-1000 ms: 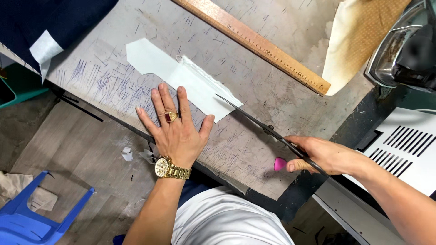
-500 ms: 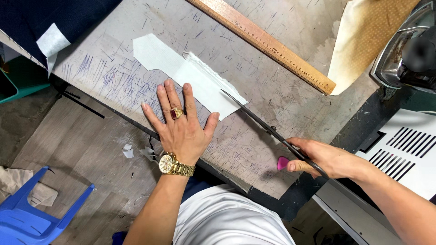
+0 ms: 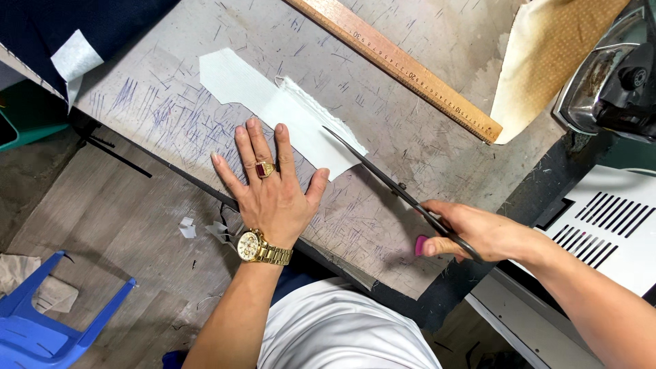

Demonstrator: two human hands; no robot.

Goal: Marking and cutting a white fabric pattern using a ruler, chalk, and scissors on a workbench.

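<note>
Two hands work over one scratched, pen-marked grey table (image 3: 437, 157), the largest thing in view. A long wooden ruler (image 3: 396, 65) lies across its far side, running from upper left down to the right, and a tan scorched cloth (image 3: 547, 61) hangs at the far right beside a dark iron (image 3: 611, 82). A blue plastic stool (image 3: 48, 321) stands on the floor at lower left.

On the table lies the strip of white fabric (image 3: 273, 109). Its long axis runs from upper left to lower right, roughly parallel with the ruler; the far end is cut to a point aiming up and left, and the near end is blunt, facing the scissors.

Nearer of the two, the left hand (image 3: 270, 191) lies flat and spread, palm down, gripping nothing; its thumb and first fingertips touch the strip's near edge, pinning it. A ring and a gold watch (image 3: 249, 246) show on it.

Well off to the right, the right hand (image 3: 471, 232) is closed around the handles of long dark scissors (image 3: 383, 174), beside a small pink thing (image 3: 421, 244) at the thumb, perhaps a chalk or thimble; it is too small to tell. The blades point up and left, tip touching the strip's blunt end, in line with its long axis. The blades appear almost closed.
</note>
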